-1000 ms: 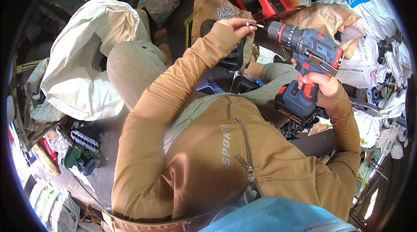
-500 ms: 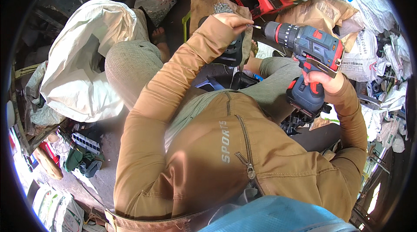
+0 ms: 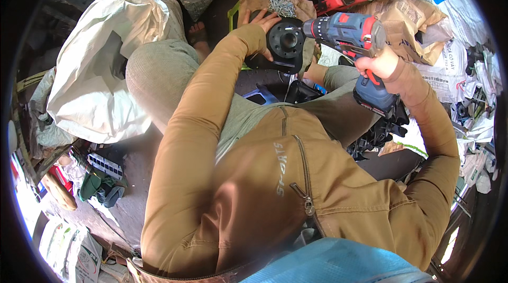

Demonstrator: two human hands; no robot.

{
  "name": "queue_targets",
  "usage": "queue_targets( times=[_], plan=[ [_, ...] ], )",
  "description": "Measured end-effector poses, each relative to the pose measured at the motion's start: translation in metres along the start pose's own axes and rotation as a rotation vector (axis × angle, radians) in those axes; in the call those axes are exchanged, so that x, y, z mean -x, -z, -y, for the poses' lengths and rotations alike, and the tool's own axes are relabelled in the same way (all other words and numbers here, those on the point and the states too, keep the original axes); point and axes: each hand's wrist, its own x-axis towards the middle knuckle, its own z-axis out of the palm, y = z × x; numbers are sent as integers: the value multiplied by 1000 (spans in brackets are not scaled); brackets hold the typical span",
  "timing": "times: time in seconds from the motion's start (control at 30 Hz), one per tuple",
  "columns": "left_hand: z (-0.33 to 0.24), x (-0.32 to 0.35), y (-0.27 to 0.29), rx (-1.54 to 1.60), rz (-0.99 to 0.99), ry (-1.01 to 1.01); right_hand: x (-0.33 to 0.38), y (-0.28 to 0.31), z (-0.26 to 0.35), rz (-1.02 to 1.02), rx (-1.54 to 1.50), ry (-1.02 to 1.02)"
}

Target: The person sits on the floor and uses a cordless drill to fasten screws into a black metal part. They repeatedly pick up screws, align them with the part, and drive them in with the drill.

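Drill blocks the black part from the right, near side open.

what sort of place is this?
Likely a small, cluttered workshop or scrap-sorting spot, though I can't tell which: a cordless drill in use, a heap of loose metal fasteners, and a big white sack on the left.

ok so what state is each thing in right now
left hand, open, spread
right hand, closed around cordless drill
cordless drill, held, battery fitted, spinning or not unclear
black round part, partly covered by left hand
silvery fasteners, loose, heaped
white sack, mouth open
brown paper sack, crumpled
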Motion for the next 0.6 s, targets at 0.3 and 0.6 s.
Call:
queue_targets(
  times=[0.3, 0.6],
  plan=[
    [8, -19, -33, 103, -109, -126, -37, -5, -6, 62, 65, 0],
    [8, -18, -34, 63, -123, -119, -59, -6, 10, 85, 356, 16]
  ],
)
